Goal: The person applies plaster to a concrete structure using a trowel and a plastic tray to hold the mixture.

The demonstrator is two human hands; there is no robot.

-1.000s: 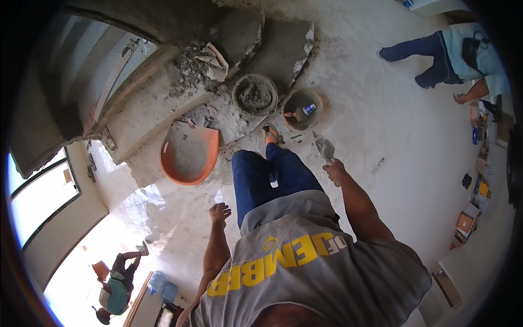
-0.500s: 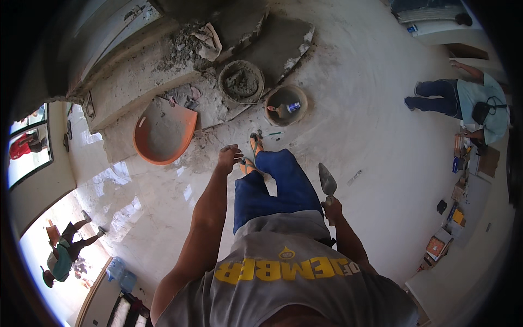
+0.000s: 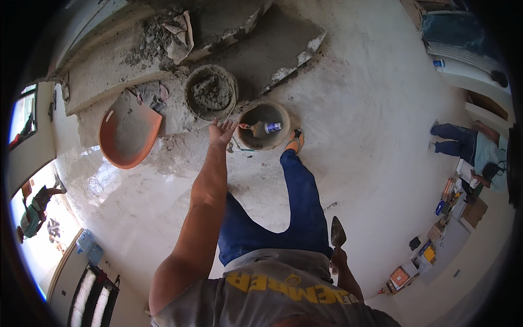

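Note:
My left hand (image 3: 222,132) reaches forward with its fingers apart, holding nothing. Just beyond it stands a round bucket (image 3: 211,94) filled with rough grey mortar; I cannot tell whether my fingertips touch its rim. To the right of that hand is a second round bucket (image 3: 287,121). A paintbrush (image 3: 249,127) and a small blue-and-white container (image 3: 273,127) lie inside it. Low at my right side, my right hand (image 3: 339,258) grips the handle of a pointed trowel (image 3: 338,233), its blade directed forward.
An orange tub (image 3: 129,162) coated with grey cement sits at the left. Ahead are steps with a wet grey slab (image 3: 278,41), rubble and a crumpled sack (image 3: 178,37). A person (image 3: 485,150) stands far right near boxes (image 3: 400,277); another person (image 3: 35,212) is far left.
I have stepped closer to the buckets, and my left hand has moved forward to the mortar bucket. The trowel, still in my right hand, has dropped back beside my hip.

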